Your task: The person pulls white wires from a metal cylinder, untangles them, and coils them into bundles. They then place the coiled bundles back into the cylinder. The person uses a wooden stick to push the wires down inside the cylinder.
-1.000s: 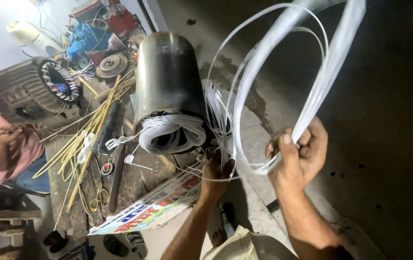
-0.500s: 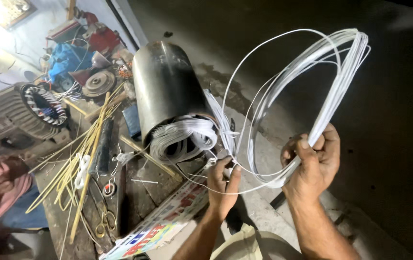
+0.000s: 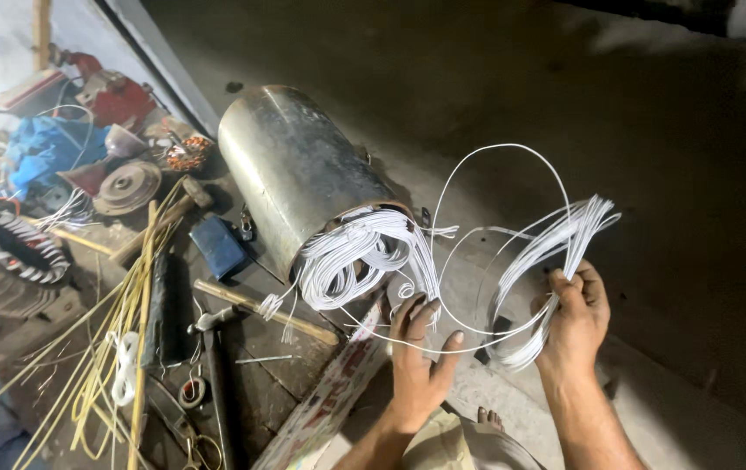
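Observation:
A dark metal motor housing (image 3: 294, 170) lies on its side on a worn wooden bench (image 3: 268, 383). White wire windings (image 3: 360, 252) bulge out of its open near end. My right hand (image 3: 575, 320) is shut on a bundle of white wire loops (image 3: 547, 252) that arcs up to the right of the housing. My left hand (image 3: 421, 357) sits just below the housing's opening, fingers spread and touching the strands that run between the windings and the bundle.
On the bench left of the housing lie a hammer (image 3: 255, 305), a blue block (image 3: 219, 245), thin yellow sticks (image 3: 125, 335) and small tools. A finned stator (image 3: 12, 248), a pulley (image 3: 127, 187) and red machine parts (image 3: 116, 96) crowd the far left. Dark floor lies to the right.
My right hand has lowered the wire loops from overhead to beside the housing's mouth. My left hand has spread open under the strands. The view has shifted right and closer.

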